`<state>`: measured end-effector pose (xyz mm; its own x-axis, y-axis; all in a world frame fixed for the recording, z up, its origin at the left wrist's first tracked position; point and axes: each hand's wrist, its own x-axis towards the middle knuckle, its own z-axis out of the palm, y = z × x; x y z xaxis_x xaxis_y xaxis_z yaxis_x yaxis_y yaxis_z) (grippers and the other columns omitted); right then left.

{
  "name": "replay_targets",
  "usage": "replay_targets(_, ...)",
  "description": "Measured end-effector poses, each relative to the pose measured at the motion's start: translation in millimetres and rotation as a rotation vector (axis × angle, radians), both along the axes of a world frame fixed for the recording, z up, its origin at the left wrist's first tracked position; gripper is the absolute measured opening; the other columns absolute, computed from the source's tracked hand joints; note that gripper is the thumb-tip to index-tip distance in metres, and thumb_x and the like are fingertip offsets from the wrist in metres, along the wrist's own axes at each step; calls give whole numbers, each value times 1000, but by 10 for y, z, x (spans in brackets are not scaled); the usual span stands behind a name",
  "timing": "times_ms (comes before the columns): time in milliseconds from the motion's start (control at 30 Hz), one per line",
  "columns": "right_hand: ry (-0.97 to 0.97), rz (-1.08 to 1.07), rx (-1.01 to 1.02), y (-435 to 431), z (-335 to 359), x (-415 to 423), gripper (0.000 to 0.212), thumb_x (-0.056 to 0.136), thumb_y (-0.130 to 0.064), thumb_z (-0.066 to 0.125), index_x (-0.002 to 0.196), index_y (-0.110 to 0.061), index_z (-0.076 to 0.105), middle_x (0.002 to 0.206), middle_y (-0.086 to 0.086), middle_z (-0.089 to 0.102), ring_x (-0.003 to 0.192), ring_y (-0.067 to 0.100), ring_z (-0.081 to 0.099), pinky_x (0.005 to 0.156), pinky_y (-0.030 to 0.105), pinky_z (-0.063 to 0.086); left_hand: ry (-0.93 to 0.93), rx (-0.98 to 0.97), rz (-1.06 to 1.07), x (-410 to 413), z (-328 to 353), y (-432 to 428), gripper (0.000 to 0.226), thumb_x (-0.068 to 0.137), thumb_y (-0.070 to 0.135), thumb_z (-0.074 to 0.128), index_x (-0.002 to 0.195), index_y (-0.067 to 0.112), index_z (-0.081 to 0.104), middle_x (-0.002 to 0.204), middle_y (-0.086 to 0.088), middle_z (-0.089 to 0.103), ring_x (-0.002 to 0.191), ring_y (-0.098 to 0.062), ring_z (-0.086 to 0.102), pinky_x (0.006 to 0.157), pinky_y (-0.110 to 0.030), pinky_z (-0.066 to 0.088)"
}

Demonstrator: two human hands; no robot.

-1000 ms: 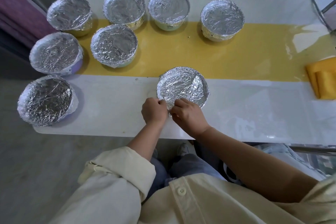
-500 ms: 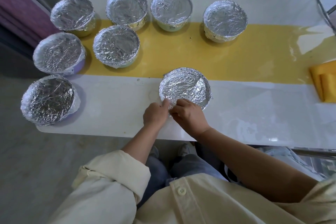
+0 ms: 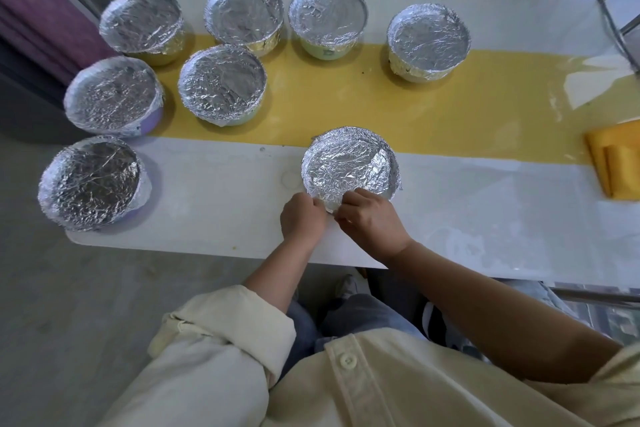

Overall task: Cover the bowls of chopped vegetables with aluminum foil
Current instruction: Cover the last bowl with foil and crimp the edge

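Fingertips of the left hand (image 3: 303,217) and the right hand (image 3: 372,222) meet at the near rim of the bowl (image 3: 389,192), curled tight and pinching a small flap of foil (image 3: 349,166) between them. The knuckles are up, so exactly how the thumbs sit underneath cannot be told. To do this step well, the flap probably wants folding down and under the lip, then pressing flat against the wall with short pinches worked round the rim. Gentle pressure seems wise, since thin foil tears easily and a hard tug could pull the sheet off the far side. The sheet is crinkled all over, bright and finely creased, sunk a little into a shallow dish across the round mouth, with a ragged skirt hugging the sides. This bowl sits at the centre of the frame, on the white part of the table (image 3: 214,204), just below the yellow band (image 3: 346,104) that runs across it. The tabletop looks smooth and glossy, with glare at the right. Seven other bowls (image 3: 221,83), all round and wrapped in the same wrinkled foil, stand in the upper left and along the top; purple and pale green walls show under some skirts. A folded yellow cloth (image 3: 620,163) lies at the right edge.
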<state>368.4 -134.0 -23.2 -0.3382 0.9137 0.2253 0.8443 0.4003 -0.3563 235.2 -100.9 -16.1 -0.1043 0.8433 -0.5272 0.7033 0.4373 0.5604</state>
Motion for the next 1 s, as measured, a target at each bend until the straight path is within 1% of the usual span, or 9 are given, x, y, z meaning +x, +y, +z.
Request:
replay_targets(167,-6,3,-11,-6,-2,-16,21,72,0,74,58,-7,60,62,5,51,56,27,50,43,32,37,-89,-42,114,17,-58,-36,38,94,28,47,85,-2,68,84,-19,72,79,-38,70,79,-48,59)
replay_targets(233,-8,5,-23,-6,-11,-26,19,71,-1,74,58,-8,61,61,5,51,57,27,51,42,31,38,-93,-53,147,16,-106,-32,33,91,24,48,82,0,68,82,-17,72,78,-37,71,77,-50,60)
replay_targets(300,4,-7,-44,9,-3,-51,16,69,-1,72,58,-8,62,61,5,52,56,27,52,41,30,39,-100,-59,174,5,-134,11,32,88,25,48,82,2,69,81,-15,73,77,-35,71,76,-49,61)
replay_targets(400,42,-39,-57,48,12,-81,13,65,0,72,58,-8,64,60,6,53,54,29,54,40,29,41,-118,-17,226,15,-40,58,40,77,37,49,77,4,71,75,-14,72,73,-34,71,74,-46,61)
replay_targets(500,58,-55,-62,62,17,-108,11,67,-5,66,57,-11,66,58,5,53,51,28,55,39,26,42,-91,67,273,13,94,-22,43,81,45,63,64,7,72,64,-11,70,65,-30,68,69,-35,56)
replay_targets(700,64,-69,-79,96,7,-177,11,66,-5,71,58,-10,66,57,5,52,51,29,55,38,27,42,-88,49,397,-38,131,31,11,67,17,68,62,11,76,61,-8,71,68,-30,73,72,-42,62)
replay_targets(800,78,-93,-86,111,18,-192,15,61,-1,80,59,-10,68,57,5,53,51,29,57,39,25,42,-111,56,402,-29,117,71,11,65,17,67,62,12,75,61,-8,71,68,-30,73,73,-42,62)
replay_targets(900,111,-103,-86,104,27,-204,14,63,-4,82,62,-9,69,58,5,54,53,29,58,40,24,40,-138,24,408,-32,72,43,20,70,28,72,56,14,73,61,-6,72,68,-30,72,74,-41,62)
replay_targets(1000,149,-66,-98,107,35,-188,16,62,-6,83,69,-9,69,66,7,57,61,29,60,50,21,35,-78,24,350,-40,72,80,16,72,21,69,61,10,74,65,-10,72,66,-31,70,71,-33,58)
